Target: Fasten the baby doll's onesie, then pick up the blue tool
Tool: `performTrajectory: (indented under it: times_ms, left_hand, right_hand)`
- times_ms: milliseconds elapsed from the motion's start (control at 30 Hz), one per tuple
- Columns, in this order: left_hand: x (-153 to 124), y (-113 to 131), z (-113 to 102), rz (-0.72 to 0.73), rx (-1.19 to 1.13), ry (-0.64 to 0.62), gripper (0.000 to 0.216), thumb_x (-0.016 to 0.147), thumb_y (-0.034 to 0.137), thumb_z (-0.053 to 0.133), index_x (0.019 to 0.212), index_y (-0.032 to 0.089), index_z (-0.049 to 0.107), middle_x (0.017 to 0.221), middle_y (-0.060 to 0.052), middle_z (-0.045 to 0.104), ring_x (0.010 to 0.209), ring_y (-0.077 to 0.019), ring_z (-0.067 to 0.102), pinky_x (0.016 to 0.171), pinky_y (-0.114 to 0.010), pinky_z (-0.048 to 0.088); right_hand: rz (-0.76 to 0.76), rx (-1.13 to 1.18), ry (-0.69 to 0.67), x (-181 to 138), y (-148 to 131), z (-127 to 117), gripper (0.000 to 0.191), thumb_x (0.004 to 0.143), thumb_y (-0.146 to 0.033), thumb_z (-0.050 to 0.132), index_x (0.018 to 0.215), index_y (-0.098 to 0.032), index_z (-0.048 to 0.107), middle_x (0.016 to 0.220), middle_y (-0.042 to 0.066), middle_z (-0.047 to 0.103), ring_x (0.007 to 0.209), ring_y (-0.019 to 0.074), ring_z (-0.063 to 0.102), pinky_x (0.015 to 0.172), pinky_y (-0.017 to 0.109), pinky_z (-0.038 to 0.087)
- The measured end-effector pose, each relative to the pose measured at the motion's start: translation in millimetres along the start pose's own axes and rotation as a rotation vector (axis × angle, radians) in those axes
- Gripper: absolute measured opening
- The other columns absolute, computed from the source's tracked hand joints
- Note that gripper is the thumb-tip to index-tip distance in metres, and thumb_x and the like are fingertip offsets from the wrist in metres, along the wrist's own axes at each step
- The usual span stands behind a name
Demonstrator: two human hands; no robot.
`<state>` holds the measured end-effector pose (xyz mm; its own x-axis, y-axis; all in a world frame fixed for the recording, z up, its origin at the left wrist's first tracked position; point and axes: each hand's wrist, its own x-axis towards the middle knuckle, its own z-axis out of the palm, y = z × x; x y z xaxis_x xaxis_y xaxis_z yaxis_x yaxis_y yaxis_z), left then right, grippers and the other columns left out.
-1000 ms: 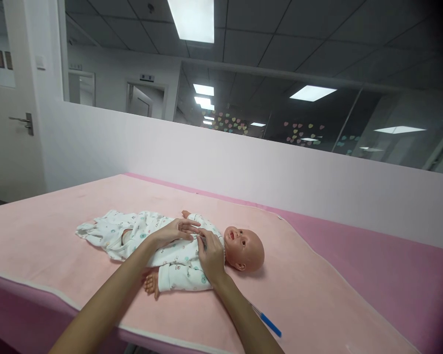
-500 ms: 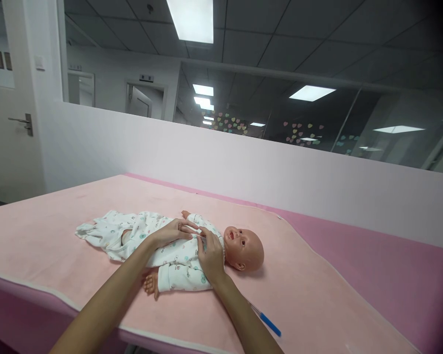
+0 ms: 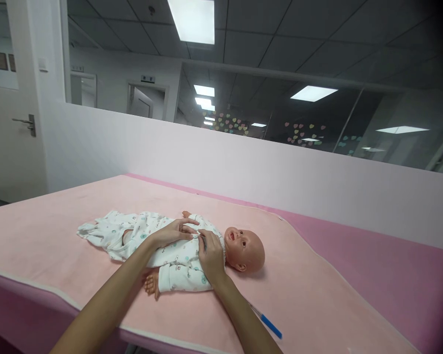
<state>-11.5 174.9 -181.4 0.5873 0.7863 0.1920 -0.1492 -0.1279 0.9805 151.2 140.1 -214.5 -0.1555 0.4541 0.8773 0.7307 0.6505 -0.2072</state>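
Pale pink cover [image 3: 317, 300], white-edged, is spread over a darker pink bench [image 3: 376, 260]. On it a bald, tan baby doll [image 3: 249, 250] is laid face up, head to the right, dressed in a white garment [image 3: 184, 258] printed with small motifs. The doll's near arm is stretched along its side, small hand exposed at the cuff.

Left hand [image 3: 175, 233] is held palm down over the doll's front, fingers extended and slightly parted. Right hand [image 3: 211, 250] is curled at the chest, thumb kept narrowly apart from the fingers, fingertips just beside those of the left. Whether fabric is pinched by either cannot be told.

A thin rod with a blue handle [image 3: 271, 326] is seen on the cover, partly hidden by the right forearm [image 3: 239, 305]. Behind, a white wall [image 3: 280, 167] is topped by glass.
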Motion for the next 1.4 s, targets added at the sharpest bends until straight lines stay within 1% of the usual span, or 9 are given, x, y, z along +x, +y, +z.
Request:
performTrajectory:
  times_ms: [300, 433, 567, 700, 833, 967, 1133, 1300, 1400]
  left_hand:
    - [-0.4, -0.1, 0.9, 0.029, 0.046, 0.019, 0.051, 0.061, 0.025, 0.072, 0.109, 0.017, 0.055, 0.084, -0.006, 0.067, 0.075, -0.0144, 0.06, 0.075, -0.028, 0.043]
    - [0.3, -1.7, 0.3, 0.048, 0.048, 0.022, 0.047, 0.061, 0.023, 0.073, 0.105, 0.016, 0.057, 0.079, -0.004, 0.066, 0.074, -0.0136, 0.059, 0.074, -0.027, 0.043]
    - [0.0, -1.3, 0.8, 0.045, 0.04, 0.016, 0.043, 0.061, 0.023, 0.072, 0.101, 0.015, 0.058, 0.079, -0.005, 0.065, 0.075, -0.014, 0.058, 0.073, -0.027, 0.042]
    - [-0.5, -0.3, 1.3, 0.043, 0.042, 0.006, 0.038, 0.062, 0.021, 0.071, 0.099, 0.016, 0.06, 0.078, -0.003, 0.063, 0.076, -0.0136, 0.057, 0.073, -0.027, 0.042]
    - [0.6, -1.2, 1.4, 0.031, 0.031, 0.0, 0.036, 0.062, 0.016, 0.069, 0.097, 0.017, 0.061, 0.078, -0.003, 0.064, 0.075, -0.0133, 0.057, 0.073, -0.025, 0.042]
    - [3.1, -3.9, 0.7, 0.031, 0.019, 0.018, 0.033, 0.061, 0.013, 0.067, 0.094, 0.017, 0.062, 0.08, -0.003, 0.065, 0.075, -0.0136, 0.058, 0.073, -0.025, 0.042]
    - [4.7, -5.9, 0.4, 0.034, 0.021, 0.035, 0.028, 0.064, 0.016, 0.066, 0.092, 0.016, 0.063, 0.08, -0.004, 0.066, 0.078, -0.0146, 0.059, 0.075, -0.025, 0.041]
    - [3.0, -3.8, 2.7, 0.055, 0.042, 0.028, 0.028, 0.066, 0.022, 0.066, 0.093, 0.015, 0.063, 0.082, -0.006, 0.067, 0.083, -0.0166, 0.059, 0.08, -0.028, 0.041]
    - [2.7, -2.6, 3.8, 0.068, 0.059, 0.03, 0.027, 0.066, 0.022, 0.067, 0.092, 0.014, 0.063, 0.084, -0.008, 0.067, 0.087, -0.0177, 0.058, 0.081, -0.028, 0.041]
  right_hand:
    - [0.002, -0.012, -0.017, 1.5, -0.7, -1.5, 0.019, 0.086, -0.016, 0.037, 0.085, -0.019, 0.056, 0.076, 0.004, 0.059, 0.076, 0.0164, 0.054, 0.07, 0.029, 0.04]
    - [0.021, -0.016, -0.032, 1.5, -1.1, -2.2, 0.018, 0.085, -0.016, 0.038, 0.084, -0.019, 0.056, 0.075, 0.003, 0.059, 0.076, 0.0161, 0.054, 0.071, 0.028, 0.039]
    - [0.019, -0.024, -0.031, 1.4, -1.2, -2.0, 0.018, 0.086, -0.017, 0.039, 0.084, -0.019, 0.057, 0.076, 0.003, 0.059, 0.076, 0.016, 0.054, 0.07, 0.028, 0.039]
    - [0.011, -0.041, -0.025, 1.3, -0.8, -2.0, 0.018, 0.085, -0.018, 0.039, 0.084, -0.019, 0.057, 0.075, 0.003, 0.059, 0.076, 0.0157, 0.054, 0.07, 0.027, 0.039]
    - [0.038, -0.008, -0.001, 1.1, -2.4, -3.9, 0.014, 0.083, -0.021, 0.043, 0.088, -0.019, 0.055, 0.081, 0.004, 0.059, 0.079, 0.0171, 0.054, 0.07, 0.029, 0.039]
    - [0.002, 0.032, -0.036, 2.0, -5.9, -7.2, 0.014, 0.079, -0.022, 0.046, 0.091, -0.019, 0.054, 0.085, 0.005, 0.059, 0.081, 0.0178, 0.052, 0.073, 0.03, 0.039]
    - [0.001, 0.044, -0.068, 3.5, -8.2, -9.1, 0.019, 0.076, -0.018, 0.047, 0.094, -0.019, 0.053, 0.09, 0.005, 0.058, 0.084, 0.0188, 0.05, 0.076, 0.032, 0.038]
    - [0.012, 0.026, -0.073, 3.0, -6.6, -7.2, 0.024, 0.074, -0.017, 0.048, 0.097, -0.019, 0.054, 0.093, 0.006, 0.056, 0.087, 0.0201, 0.049, 0.077, 0.034, 0.038]
    - [0.009, 0.017, -0.072, 2.7, -6.1, -6.5, 0.024, 0.074, -0.017, 0.048, 0.097, -0.019, 0.054, 0.094, 0.006, 0.056, 0.087, 0.0202, 0.049, 0.077, 0.034, 0.038]
